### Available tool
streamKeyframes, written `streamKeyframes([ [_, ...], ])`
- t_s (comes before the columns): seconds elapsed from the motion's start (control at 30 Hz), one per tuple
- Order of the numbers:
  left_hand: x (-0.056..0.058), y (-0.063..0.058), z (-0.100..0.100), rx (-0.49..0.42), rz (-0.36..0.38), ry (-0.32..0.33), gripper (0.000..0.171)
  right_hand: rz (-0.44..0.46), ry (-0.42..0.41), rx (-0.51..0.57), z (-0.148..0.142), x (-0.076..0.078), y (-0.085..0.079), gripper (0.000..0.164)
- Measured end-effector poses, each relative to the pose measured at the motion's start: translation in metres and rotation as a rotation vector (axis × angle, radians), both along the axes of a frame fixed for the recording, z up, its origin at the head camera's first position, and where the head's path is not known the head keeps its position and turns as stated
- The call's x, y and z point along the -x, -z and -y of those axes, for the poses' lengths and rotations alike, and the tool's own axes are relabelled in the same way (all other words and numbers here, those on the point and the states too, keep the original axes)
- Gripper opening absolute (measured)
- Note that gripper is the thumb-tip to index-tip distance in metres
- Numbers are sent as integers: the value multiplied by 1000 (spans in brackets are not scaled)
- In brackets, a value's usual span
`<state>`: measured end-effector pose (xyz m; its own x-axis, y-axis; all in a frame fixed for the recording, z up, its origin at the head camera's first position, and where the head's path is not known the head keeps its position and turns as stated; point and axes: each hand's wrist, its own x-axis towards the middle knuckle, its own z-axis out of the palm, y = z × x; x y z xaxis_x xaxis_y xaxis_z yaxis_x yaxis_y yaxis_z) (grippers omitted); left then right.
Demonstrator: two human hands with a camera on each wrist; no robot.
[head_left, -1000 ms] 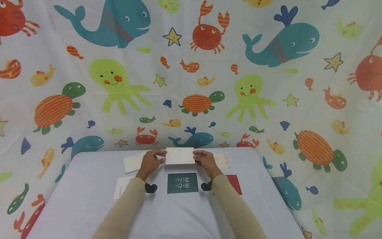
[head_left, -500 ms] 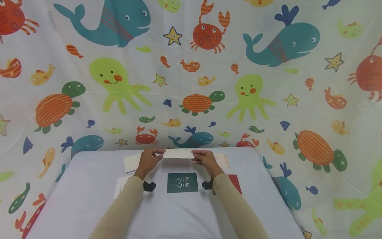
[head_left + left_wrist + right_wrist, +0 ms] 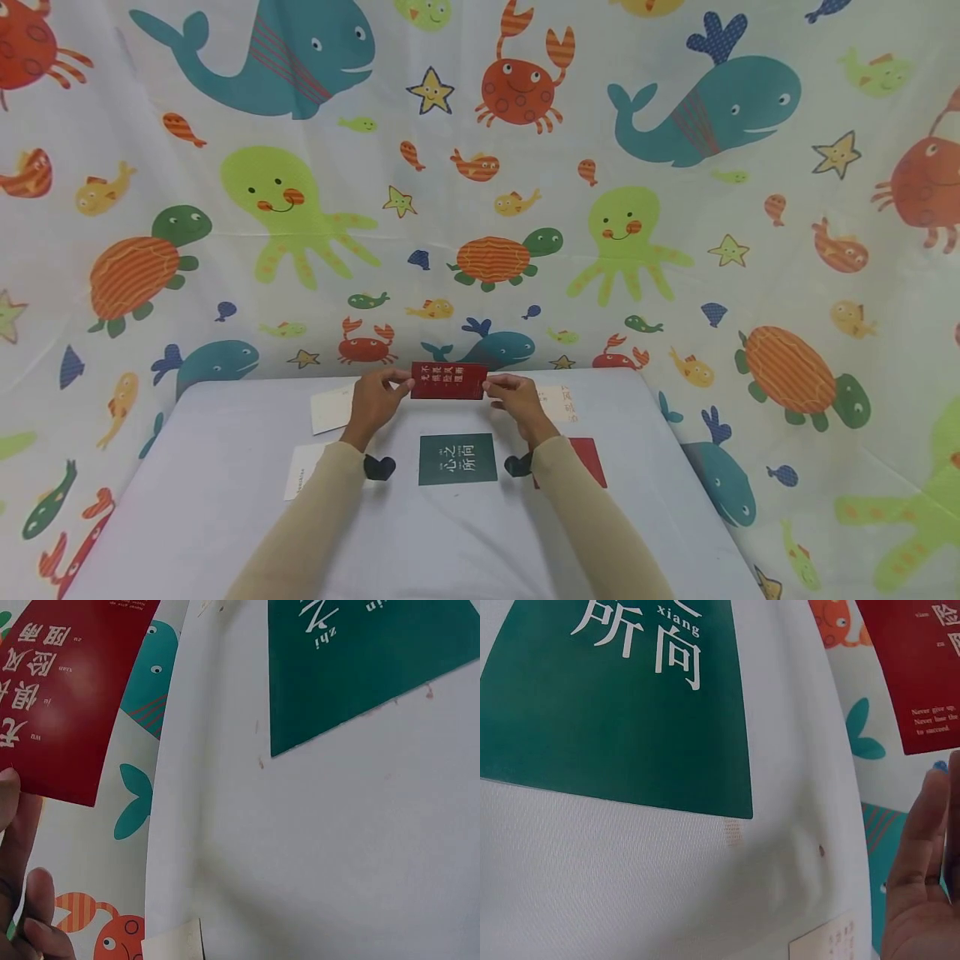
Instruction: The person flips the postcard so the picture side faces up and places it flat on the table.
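Note:
A red card (image 3: 448, 381) with white Chinese characters is held up over the table's far edge, its printed side toward the head camera. My left hand (image 3: 375, 404) pinches its left end; in the left wrist view the thumb lies on the red face (image 3: 71, 697) and a finger is behind it. My right hand (image 3: 521, 407) grips the right end, near small English lines seen on the card (image 3: 922, 682) in the right wrist view. Between my forearms a dark green card (image 3: 457, 458) with white characters lies flat on the table.
On the white table (image 3: 450, 550), a cream card (image 3: 330, 410) and a white card (image 3: 302, 467) lie at left, partly under my left arm. A pale card with orange characters (image 3: 561, 404) and another red card (image 3: 587, 461) lie at right. A sea-animal curtain (image 3: 420, 275) hangs behind.
The held card showed its white side, then tipped until nearly edge-on, and now shows its red printed side. Both hands have kept hold of its ends; the table cards have stayed put.

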<state>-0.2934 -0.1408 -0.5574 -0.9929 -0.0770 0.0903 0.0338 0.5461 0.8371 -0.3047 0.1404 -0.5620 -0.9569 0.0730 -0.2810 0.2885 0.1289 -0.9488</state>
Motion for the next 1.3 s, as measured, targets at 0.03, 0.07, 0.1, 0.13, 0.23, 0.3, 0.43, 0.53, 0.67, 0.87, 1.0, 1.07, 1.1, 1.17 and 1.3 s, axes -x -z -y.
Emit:
streamKeyframes([
  [0.03, 0, 0, -1, -7, 0, -6, 26, -7, -1, 6, 0, 0, 0, 27],
  [0.07, 0, 0, -1, -11, 0, -11, 26, -13, -3, 14, 0, 0, 0, 28],
  [0.1, 0, 0, -2, -17, 0, -19, 27, -18, -5, 26, 0, 0, 0, 29],
  [0.13, -1, 0, -3, -21, -1, -28, 28, -22, -7, 35, 0, 0, -1, 29],
  [0.23, -1, 0, -5, -38, -3, -50, 29, -27, -10, 59, -1, 0, 0, 32],
  [0.3, -2, -1, -6, -47, -8, -59, 30, -30, -7, 67, -2, 1, 2, 34],
  [0.43, -3, -3, -6, -64, -28, -66, 30, -51, 4, 65, 0, 2, 2, 34],
  [0.53, -4, -3, -5, -68, -40, -66, 31, -73, 19, 48, 3, 1, -1, 31],
  [0.67, -2, -1, -5, -59, -41, -60, 30, -101, 46, 21, 5, 0, 0, 30],
  [0.87, -1, 2, -3, -59, -44, -32, 30, -103, 42, -19, 6, 0, 0, 32],
  [1.0, -2, 2, -1, -62, -38, -13, 31, -97, 13, -48, 5, 1, 0, 35],
  [1.07, -2, 2, 0, -61, -33, -4, 32, -97, -2, -63, 4, 1, 0, 37],
  [1.1, -2, 1, 1, -60, -29, 1, 32, -95, -8, -67, 4, 1, 0, 38],
  [1.17, -2, 1, 2, -53, -24, 11, 33, -90, -19, -74, 4, 2, 0, 40],
  [1.3, -2, 2, 4, -49, -8, 22, 34, -86, -39, -79, 3, 2, 1, 42],
])
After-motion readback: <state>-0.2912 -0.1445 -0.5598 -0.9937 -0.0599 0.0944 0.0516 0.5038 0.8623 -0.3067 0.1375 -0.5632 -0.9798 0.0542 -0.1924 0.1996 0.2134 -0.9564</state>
